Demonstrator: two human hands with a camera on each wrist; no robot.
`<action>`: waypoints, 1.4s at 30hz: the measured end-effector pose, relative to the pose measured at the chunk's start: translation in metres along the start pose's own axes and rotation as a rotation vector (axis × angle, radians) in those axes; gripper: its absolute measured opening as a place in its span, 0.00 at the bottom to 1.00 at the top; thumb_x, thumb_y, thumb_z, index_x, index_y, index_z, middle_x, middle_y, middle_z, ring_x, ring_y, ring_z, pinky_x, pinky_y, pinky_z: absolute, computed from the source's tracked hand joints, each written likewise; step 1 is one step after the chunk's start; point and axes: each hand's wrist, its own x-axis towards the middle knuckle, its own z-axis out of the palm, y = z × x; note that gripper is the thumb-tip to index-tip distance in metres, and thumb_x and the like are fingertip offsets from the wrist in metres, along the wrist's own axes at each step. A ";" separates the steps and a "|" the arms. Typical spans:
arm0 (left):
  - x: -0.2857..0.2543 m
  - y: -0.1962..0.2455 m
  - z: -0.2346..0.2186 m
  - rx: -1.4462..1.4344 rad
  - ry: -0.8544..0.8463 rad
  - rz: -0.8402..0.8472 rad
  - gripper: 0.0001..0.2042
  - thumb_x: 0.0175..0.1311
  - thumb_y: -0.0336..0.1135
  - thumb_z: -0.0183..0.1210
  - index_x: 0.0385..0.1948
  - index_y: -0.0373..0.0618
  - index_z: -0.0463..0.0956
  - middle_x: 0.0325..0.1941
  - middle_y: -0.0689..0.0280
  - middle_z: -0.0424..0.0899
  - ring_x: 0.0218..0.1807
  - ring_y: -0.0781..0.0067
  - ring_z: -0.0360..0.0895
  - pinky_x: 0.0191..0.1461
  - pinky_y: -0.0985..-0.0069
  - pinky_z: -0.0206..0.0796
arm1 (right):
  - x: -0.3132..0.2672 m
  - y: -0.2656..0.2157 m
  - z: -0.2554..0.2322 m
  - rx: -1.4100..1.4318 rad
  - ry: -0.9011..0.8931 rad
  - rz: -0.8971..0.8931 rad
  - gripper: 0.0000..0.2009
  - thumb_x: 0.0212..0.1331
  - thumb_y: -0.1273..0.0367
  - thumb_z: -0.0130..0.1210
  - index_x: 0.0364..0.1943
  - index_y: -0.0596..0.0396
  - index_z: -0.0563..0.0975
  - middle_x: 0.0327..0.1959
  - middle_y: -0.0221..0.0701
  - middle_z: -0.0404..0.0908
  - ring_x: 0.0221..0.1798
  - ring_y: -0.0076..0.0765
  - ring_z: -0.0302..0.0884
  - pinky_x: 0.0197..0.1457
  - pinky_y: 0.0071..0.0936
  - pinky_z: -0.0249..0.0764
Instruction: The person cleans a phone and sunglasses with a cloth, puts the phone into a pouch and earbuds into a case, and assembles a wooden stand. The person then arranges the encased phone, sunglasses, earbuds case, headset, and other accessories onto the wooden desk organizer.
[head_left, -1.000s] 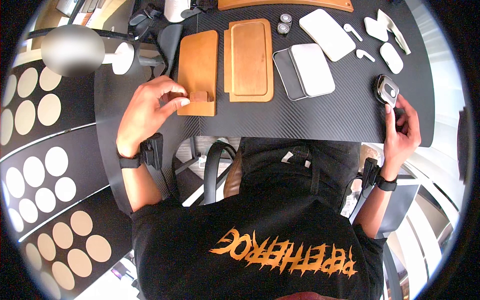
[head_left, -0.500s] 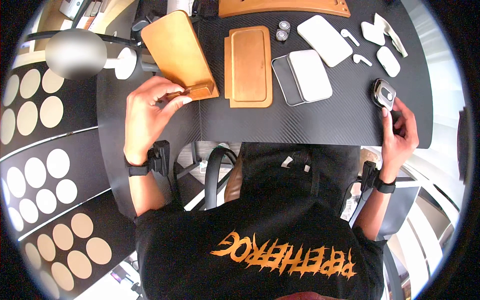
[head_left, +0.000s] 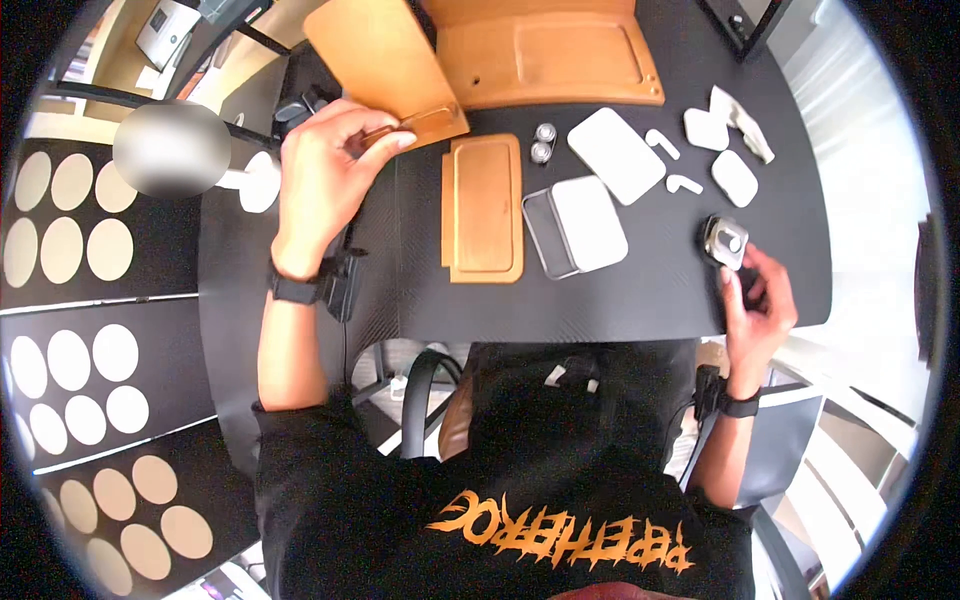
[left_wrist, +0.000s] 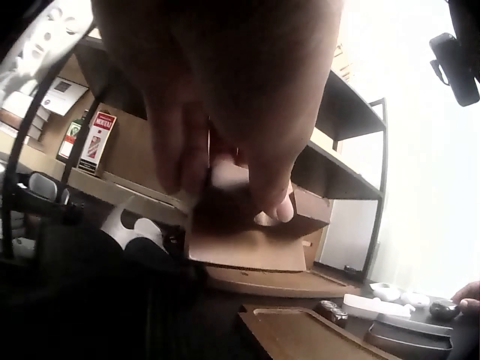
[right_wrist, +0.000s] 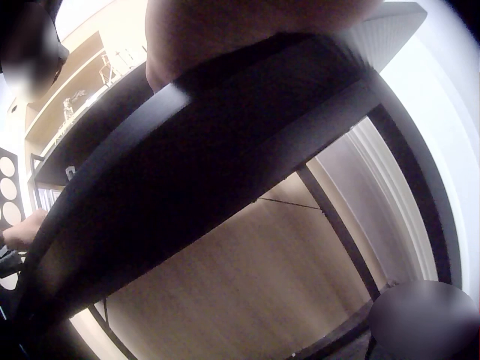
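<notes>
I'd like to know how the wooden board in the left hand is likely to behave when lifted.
The wooden board is probably stiff, as its broad panel looks straight. It may tip or swing, since the left hand grips it near one end. Its smooth-looking face might feel slightly slippery.

We take this for a desk workspace in a home or a small office, though we cannot tell which; we see a broad dark desktop [head_left: 620, 305] with a curved edge, a chair armrest [head_left: 415, 410] below it, and white earbuds [head_left: 678, 184] lying on top. Beyond the desk we find black-framed shelves [left_wrist: 349, 161], stacked books [left_wrist: 22, 112] and a red-and-white box [left_wrist: 97, 142]; pale, sheer curtains [head_left: 865, 190] hang at one side, and dark panels [head_left: 175, 350] with rows of light discs [head_left: 69, 360] stand at the other.
</notes>
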 end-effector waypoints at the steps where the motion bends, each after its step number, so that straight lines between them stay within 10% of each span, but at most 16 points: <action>1: 0.011 -0.001 0.005 0.030 0.000 0.030 0.11 0.58 0.34 0.77 0.38 0.40 0.90 0.32 0.62 0.88 0.28 0.72 0.81 0.36 0.73 0.73 | 0.000 0.001 -0.001 -0.007 -0.005 -0.002 0.20 0.51 0.71 0.77 0.50 0.55 0.87 0.39 0.28 0.87 0.30 0.25 0.68 0.34 0.24 0.68; 16: 0.100 -0.026 0.078 0.078 -0.022 0.083 0.12 0.60 0.40 0.75 0.36 0.40 0.89 0.32 0.57 0.87 0.34 0.56 0.84 0.40 0.62 0.74 | 0.005 -0.005 -0.004 0.013 -0.026 0.022 0.20 0.47 0.72 0.80 0.47 0.55 0.88 0.40 0.31 0.88 0.31 0.29 0.74 0.33 0.25 0.70; 32: 0.096 -0.037 0.078 0.122 -0.043 0.140 0.13 0.61 0.40 0.76 0.37 0.39 0.89 0.32 0.61 0.88 0.30 0.65 0.81 0.37 0.70 0.74 | 0.004 -0.005 -0.002 -0.002 -0.017 0.024 0.20 0.46 0.72 0.79 0.47 0.55 0.88 0.39 0.31 0.88 0.30 0.29 0.71 0.32 0.26 0.68; 42: 0.033 0.020 0.046 0.104 0.090 0.151 0.33 0.55 0.47 0.79 0.63 0.47 0.79 0.64 0.58 0.80 0.50 0.58 0.83 0.52 0.67 0.78 | 0.003 -0.004 -0.003 0.014 -0.009 -0.031 0.20 0.48 0.71 0.79 0.48 0.55 0.88 0.38 0.29 0.87 0.29 0.29 0.69 0.33 0.26 0.68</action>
